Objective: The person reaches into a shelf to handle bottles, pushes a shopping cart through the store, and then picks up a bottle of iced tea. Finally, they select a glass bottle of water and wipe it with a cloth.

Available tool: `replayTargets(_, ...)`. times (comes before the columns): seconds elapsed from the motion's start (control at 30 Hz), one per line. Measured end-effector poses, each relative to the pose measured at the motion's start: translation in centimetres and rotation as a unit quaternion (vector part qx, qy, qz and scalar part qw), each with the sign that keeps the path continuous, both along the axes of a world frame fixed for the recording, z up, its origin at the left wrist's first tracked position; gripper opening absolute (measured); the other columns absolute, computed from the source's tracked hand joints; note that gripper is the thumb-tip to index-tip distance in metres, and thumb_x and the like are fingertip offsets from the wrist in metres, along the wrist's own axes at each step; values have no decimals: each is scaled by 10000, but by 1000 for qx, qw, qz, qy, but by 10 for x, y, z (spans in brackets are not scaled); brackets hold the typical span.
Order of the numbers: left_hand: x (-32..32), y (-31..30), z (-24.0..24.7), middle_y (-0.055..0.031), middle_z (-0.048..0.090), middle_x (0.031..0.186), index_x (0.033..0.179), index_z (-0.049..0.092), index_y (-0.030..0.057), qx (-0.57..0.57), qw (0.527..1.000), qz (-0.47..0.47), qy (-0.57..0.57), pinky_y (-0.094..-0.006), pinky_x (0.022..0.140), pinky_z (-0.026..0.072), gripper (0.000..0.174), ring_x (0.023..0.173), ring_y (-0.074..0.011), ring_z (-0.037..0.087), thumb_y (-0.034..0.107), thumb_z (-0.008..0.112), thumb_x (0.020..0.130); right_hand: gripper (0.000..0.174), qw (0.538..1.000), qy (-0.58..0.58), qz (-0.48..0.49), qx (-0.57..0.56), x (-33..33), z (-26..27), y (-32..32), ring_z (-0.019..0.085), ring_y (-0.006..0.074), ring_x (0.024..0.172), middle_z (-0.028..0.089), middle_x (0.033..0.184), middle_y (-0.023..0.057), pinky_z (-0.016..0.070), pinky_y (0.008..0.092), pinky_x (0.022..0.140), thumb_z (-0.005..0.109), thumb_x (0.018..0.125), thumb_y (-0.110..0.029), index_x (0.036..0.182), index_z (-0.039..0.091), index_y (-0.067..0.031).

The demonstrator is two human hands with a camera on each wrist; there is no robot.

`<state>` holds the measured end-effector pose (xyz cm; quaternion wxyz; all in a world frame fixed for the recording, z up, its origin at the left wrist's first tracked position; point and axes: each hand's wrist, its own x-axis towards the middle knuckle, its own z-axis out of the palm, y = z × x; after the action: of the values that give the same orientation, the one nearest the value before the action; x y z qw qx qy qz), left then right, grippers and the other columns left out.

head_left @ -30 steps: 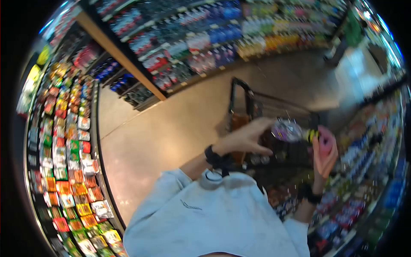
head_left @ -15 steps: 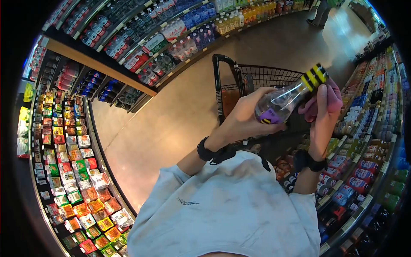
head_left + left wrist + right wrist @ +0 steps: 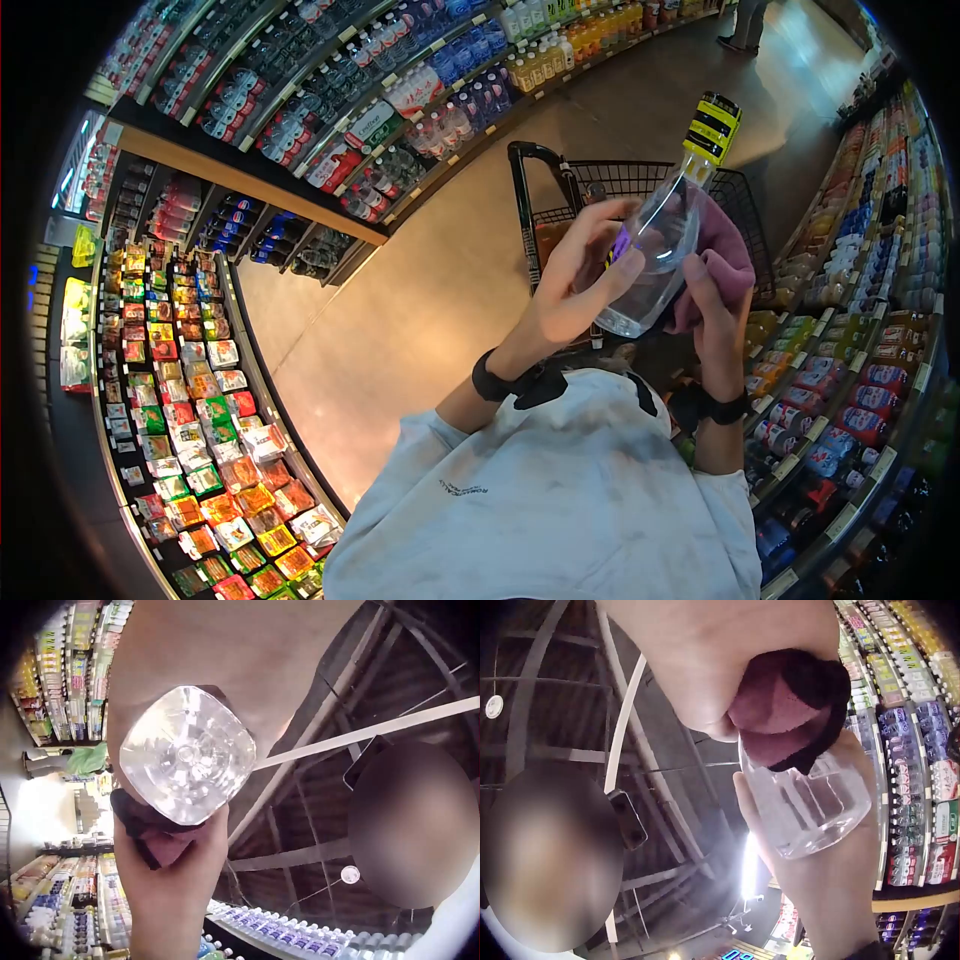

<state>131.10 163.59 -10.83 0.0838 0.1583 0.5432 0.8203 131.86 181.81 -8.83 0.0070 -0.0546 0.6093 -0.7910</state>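
Observation:
A clear bottle (image 3: 655, 240) with a purple label and a yellow-and-black striped neck stands tilted in front of the chest, neck pointing up and away. My left hand (image 3: 580, 275) grips its body from the left side, thumb across the front. On the right, my right hand (image 3: 715, 320) holds a folded mauve cloth (image 3: 722, 250) against the bottle's far side. Dark trim edges the cloth (image 3: 772, 712) in the right wrist view. The bottle's square-cornered base (image 3: 187, 757) faces the left wrist camera.
Beyond the hands stands a black wire shopping cart (image 3: 620, 172). Drink shelves (image 3: 430, 90) run along the far side, more bottle shelves (image 3: 860, 380) stand close on the right, and a case of packaged food (image 3: 200, 400) lies left. A person's legs (image 3: 745, 25) show far down the aisle.
The bottle has swung more upright and drawn closer to the body. My left hand has come round its body, and my right hand has moved down and inward with the cloth.

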Motion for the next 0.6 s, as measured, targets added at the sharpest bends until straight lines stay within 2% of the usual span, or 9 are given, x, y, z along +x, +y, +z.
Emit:
replayTargets(0.23, 9, -1, 10, -106, 578, 1276, 1470, 376, -5, 1, 1000, 12, 16, -290, 1031, 388, 469, 1183, -142, 525, 96, 531, 1040, 598, 1000, 11, -8, -24, 9, 7, -7, 521, -12, 584, 634, 1236, 103, 412, 141, 468, 638, 955, -120, 1489, 421, 39)
replayTargets(0.6, 10, -5, 10, -115, 576, 1297, 1485, 376, 1, -20, 1000, 6, 21, -299, 1037, 387, 493, 1196, -153, 526, 123, 532, 1034, 606, 1000, 10, 6, -27, 9, 5, -5, 535, -12, 618, 627, 1242, 107, 430, 142, 472, 639, 944, -110, 1489, 418, 38)
